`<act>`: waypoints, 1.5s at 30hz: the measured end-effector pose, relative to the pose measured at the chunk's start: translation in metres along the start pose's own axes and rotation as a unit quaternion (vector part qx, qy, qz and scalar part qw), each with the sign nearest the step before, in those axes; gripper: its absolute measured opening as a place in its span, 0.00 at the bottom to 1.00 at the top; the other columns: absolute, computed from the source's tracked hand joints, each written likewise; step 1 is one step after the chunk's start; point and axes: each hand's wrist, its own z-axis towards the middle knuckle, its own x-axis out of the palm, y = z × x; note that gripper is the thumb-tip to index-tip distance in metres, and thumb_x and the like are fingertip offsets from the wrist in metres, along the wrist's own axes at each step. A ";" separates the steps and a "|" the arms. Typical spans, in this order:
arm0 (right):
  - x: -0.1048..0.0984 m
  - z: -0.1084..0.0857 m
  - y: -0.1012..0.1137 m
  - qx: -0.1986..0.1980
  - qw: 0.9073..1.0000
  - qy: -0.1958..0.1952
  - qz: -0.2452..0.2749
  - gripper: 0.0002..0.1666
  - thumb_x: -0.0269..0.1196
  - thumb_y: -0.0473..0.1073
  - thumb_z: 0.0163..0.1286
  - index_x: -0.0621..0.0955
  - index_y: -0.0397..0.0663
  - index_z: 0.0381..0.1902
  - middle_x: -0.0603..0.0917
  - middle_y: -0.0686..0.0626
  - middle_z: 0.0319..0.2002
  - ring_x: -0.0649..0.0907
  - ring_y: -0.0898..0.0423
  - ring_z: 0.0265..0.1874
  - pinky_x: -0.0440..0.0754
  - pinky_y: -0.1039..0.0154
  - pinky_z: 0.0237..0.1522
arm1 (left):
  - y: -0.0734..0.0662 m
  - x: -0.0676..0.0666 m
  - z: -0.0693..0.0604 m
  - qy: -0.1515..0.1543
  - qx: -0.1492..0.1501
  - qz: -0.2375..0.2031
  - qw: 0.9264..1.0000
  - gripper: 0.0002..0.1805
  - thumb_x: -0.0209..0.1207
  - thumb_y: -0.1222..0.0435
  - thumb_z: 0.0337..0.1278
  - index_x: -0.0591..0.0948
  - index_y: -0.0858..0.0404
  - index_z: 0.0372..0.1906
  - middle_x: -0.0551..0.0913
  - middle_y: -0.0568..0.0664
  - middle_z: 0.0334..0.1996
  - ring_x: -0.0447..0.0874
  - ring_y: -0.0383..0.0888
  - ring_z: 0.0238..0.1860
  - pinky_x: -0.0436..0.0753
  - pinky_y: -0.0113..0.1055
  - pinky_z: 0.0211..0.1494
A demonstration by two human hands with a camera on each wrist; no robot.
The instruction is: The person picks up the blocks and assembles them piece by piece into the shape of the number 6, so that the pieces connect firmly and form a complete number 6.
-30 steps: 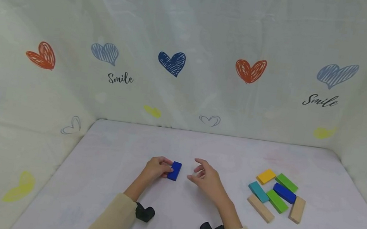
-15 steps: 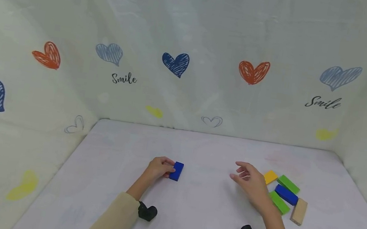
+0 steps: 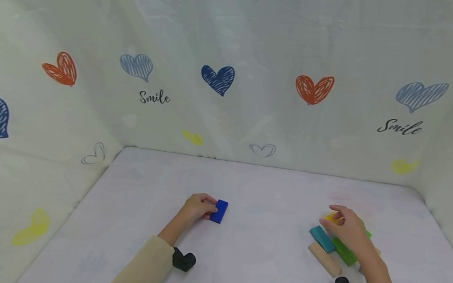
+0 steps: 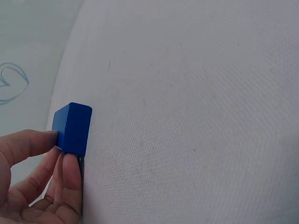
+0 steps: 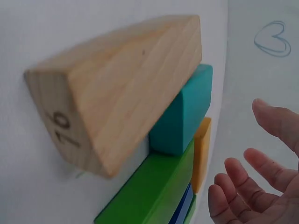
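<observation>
My left hand pinches a blue wooden block between thumb and fingers near the middle of the table. In the left wrist view the thumb lies against one face of that blue block, fingertips below it. My right hand hovers over the group of blocks on the right, fingers loosely bent and apart, holding nothing. Nearest to its fingertips is a yellow block, partly covered by the hand. A teal block and a green block lie just below it.
A plain wood block lies at the group's near side; its end bears the number 16 in the right wrist view. A second green block peeks out behind the right hand. Another dark blue block lies past the nearer green one. White fabric walls surround the table.
My right hand has moved right from beside the left hand to above the group of blocks. The left hand keeps its pinch on the blue block; the head view has shifted slightly.
</observation>
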 end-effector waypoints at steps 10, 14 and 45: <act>-0.011 0.006 -0.024 0.060 0.997 0.041 -0.039 0.47 0.62 0.57 0.61 0.60 0.22 0.60 0.75 0.33 0.39 0.73 0.48 0.34 0.74 0.58 0.35 | -0.002 0.001 -0.002 -0.004 0.000 0.003 1.000 0.13 0.61 0.67 0.52 0.80 0.66 0.44 0.81 0.53 0.32 0.76 0.41 0.28 0.79 0.28 0.31; -0.011 0.008 -0.028 0.062 0.996 0.045 -0.039 0.49 0.62 0.58 0.60 0.60 0.21 0.60 0.74 0.33 0.39 0.73 0.47 0.34 0.72 0.59 0.35 | -0.001 0.000 -0.002 -0.002 0.004 0.001 1.000 0.12 0.60 0.66 0.54 0.80 0.67 0.44 0.81 0.52 0.32 0.77 0.41 0.29 0.79 0.28 0.32; -0.005 0.011 -0.030 0.076 0.996 0.042 -0.031 0.47 0.65 0.56 0.56 0.63 0.19 0.54 0.70 0.33 0.39 0.70 0.45 0.36 0.70 0.55 0.38 | -0.001 0.001 -0.002 -0.010 0.010 -0.005 1.000 0.10 0.59 0.67 0.55 0.81 0.66 0.43 0.80 0.53 0.31 0.76 0.41 0.27 0.79 0.28 0.30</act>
